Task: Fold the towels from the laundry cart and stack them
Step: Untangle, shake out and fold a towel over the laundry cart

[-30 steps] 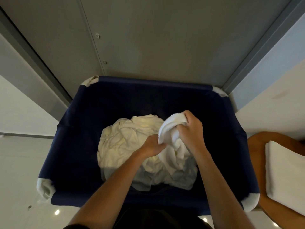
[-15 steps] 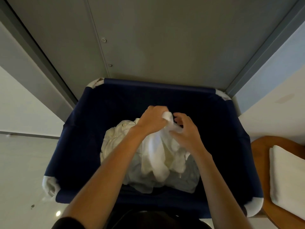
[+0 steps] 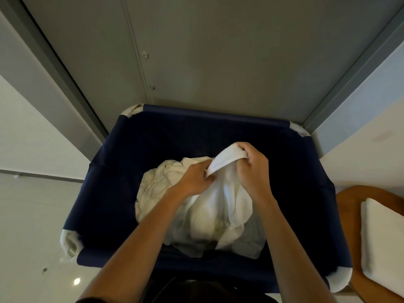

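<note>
A dark blue laundry cart (image 3: 109,193) stands right in front of me. A heap of crumpled white towels (image 3: 161,184) lies inside it. Both my hands are over the heap and hold one white towel (image 3: 225,200) along its upper edge. My right hand (image 3: 251,171) grips the raised end of that edge. My left hand (image 3: 194,180) pinches the same edge lower and to the left. The rest of this towel hangs down onto the heap.
A round wooden table (image 3: 347,206) stands at the right, with a folded white towel (image 3: 384,241) lying on it. A grey panel wall (image 3: 218,62) rises right behind the cart. Pale glossy floor (image 3: 32,226) lies to the left.
My left hand has slid down and left along the towel's edge, away from the right hand. The right hand now holds the edge's raised end, so a stretch of edge is drawn out between them.
</note>
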### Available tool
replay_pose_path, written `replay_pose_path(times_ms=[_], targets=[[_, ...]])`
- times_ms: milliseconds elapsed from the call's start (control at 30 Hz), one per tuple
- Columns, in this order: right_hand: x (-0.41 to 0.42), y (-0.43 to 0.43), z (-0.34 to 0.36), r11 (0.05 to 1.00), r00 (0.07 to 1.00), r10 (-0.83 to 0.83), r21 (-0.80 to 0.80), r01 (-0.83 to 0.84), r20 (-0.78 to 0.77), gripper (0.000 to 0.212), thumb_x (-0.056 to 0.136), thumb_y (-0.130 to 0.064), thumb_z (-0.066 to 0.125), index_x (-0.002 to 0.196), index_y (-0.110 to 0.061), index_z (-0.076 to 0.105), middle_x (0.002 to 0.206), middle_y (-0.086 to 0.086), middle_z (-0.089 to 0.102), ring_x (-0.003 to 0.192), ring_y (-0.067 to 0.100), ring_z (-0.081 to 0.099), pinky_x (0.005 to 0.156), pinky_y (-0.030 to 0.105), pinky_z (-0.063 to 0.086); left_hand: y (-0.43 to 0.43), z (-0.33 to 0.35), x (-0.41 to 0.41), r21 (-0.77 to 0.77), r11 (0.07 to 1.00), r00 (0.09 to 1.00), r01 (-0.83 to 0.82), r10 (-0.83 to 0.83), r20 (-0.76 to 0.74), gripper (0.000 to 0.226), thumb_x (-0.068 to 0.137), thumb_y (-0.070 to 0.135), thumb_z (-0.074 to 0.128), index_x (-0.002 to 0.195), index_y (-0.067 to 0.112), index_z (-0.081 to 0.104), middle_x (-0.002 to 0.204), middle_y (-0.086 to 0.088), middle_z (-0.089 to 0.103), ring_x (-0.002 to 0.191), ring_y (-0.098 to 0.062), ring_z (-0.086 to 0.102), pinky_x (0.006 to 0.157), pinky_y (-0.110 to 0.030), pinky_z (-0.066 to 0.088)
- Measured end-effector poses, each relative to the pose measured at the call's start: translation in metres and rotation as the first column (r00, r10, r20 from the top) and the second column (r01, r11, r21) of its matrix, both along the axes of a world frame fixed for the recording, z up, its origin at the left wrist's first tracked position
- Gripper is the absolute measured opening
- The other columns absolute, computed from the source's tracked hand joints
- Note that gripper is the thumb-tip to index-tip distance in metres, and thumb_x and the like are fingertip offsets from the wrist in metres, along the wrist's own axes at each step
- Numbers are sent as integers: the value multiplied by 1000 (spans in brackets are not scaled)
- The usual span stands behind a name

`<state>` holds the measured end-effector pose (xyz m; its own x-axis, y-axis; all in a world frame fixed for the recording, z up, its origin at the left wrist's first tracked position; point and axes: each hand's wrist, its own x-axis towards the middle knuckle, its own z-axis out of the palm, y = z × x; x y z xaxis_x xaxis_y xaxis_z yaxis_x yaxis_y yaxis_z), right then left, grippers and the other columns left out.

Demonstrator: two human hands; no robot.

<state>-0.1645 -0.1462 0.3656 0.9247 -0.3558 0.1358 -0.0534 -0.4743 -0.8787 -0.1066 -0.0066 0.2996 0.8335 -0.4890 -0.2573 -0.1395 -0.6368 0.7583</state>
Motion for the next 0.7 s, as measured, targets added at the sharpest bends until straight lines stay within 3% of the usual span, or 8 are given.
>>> replay_pose_path(times_ms=[67, 133, 200, 300, 400, 567, 633, 700], targets=[[-1, -2, 6, 998, 999, -41, 49, 40, 33, 37, 83, 8, 43, 99, -15, 66, 90, -14, 65, 87, -7, 60, 73, 6, 46, 5, -18, -4, 71, 997, 998, -15, 20, -65, 28, 100, 24, 46, 123, 16, 58, 104, -2, 64, 92, -19, 60, 76, -26, 44], [-2, -7, 8, 998, 997, -55, 40, 53, 53, 37, 83, 8, 43, 101, -14, 66, 92, -12, 66, 88, -5, 60, 74, 7, 46, 9, -28, -4, 67, 993, 994, -93, 96, -48, 23, 101, 25, 42, 106, 14, 61, 91, -2, 64, 83, -22, 61, 66, -26, 47], [-3, -11, 4, 997, 997, -73, 5, 73, 30, 38, 84, 7, 44, 106, -14, 66, 93, -14, 64, 88, -6, 59, 74, 4, 44, 12, -25, 0, 36, 983, 984, -179, 178, 30, 16, 99, 17, 44, 93, 13, 59, 80, 1, 60, 74, -19, 59, 55, -17, 41], [-6, -16, -7, 995, 993, -90, -43, 87, -78, 35, 85, 4, 48, 110, -14, 65, 99, -10, 58, 85, -4, 54, 70, 0, 41, 14, 5, 12, 7, 981, 953, -196, 189, 235, 15, 94, 5, 46, 100, 10, 59, 87, 2, 62, 74, -13, 58, 58, -11, 44], [-7, -14, -19, 993, 981, -56, -113, 35, -185, 28, 85, -7, 60, 108, -23, 63, 106, -4, 54, 86, 4, 54, 66, 5, 42, 6, 45, 20, -81, 994, 928, -74, 98, 359, 17, 90, 4, 47, 98, 10, 60, 90, -2, 66, 80, -20, 64, 72, -39, 56], [3, 7, -16, 997, 984, 40, -58, -51, -173, 65, 77, -42, 73, 132, -32, 41, 117, -13, 46, 98, 4, 53, 77, 18, 47, -15, 98, 21, -74, 996, 874, 48, -6, 486, 24, 83, 3, 45, 96, 12, 63, 90, 1, 66, 80, -21, 61, 71, -43, 54], [9, 12, -12, 999, 988, 14, -32, -20, -155, 54, 83, -44, 68, 129, -29, 44, 114, -16, 52, 99, 4, 55, 79, 18, 47, -19, 99, 19, -89, 994, 881, 66, -16, 473, 22, 83, 5, 48, 96, 12, 64, 90, 2, 66, 81, -19, 61, 71, -40, 54], [11, 11, -10, 997, 990, -25, -81, 14, -139, 25, 91, -31, 61, 114, -23, 54, 92, -20, 56, 86, 2, 59, 69, 9, 43, -19, 91, 16, -134, 988, 896, 72, -5, 444, 20, 85, 6, 51, 97, 13, 65, 90, 4, 66, 81, -13, 61, 71, -31, 54]])
